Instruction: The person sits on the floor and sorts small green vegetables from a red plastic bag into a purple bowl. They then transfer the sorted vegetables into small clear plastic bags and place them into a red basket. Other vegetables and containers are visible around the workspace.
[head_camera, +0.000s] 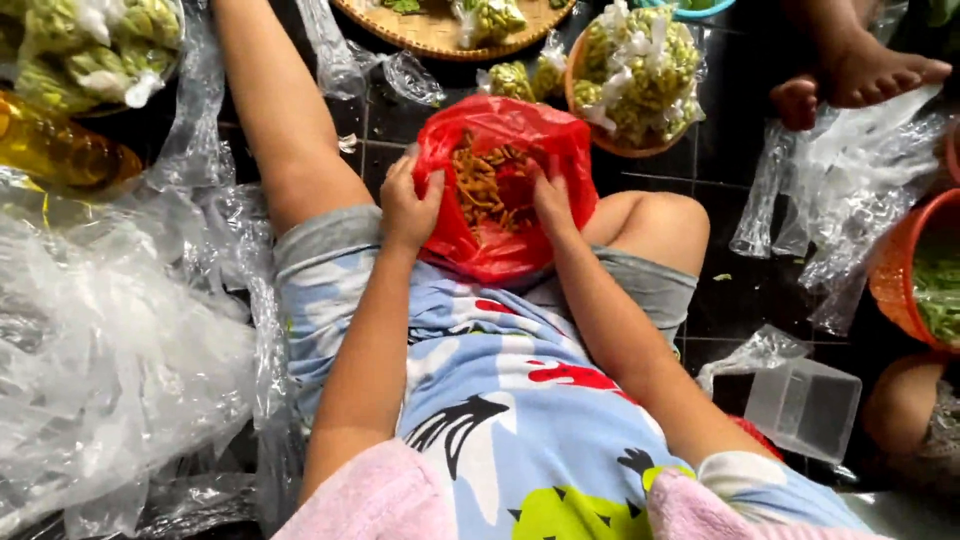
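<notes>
A red plastic bag (500, 250) rests in my lap between my legs, open at the top and filled with orange-yellow strips of food (480, 180). My left hand (408, 205) grips the bag's left rim. My right hand (552, 200) grips the right rim, its fingers curled over the edge into the opening. Both hands hold the mouth of the bag apart.
Small clear bags of green pieces fill an orange bowl (640, 75), a woven tray (440, 30) and the top left corner. Crumpled clear plastic (110, 330) lies at my left. Another person's feet (860, 70), a clear square container (805, 405) and an orange basket (915, 270) are at right.
</notes>
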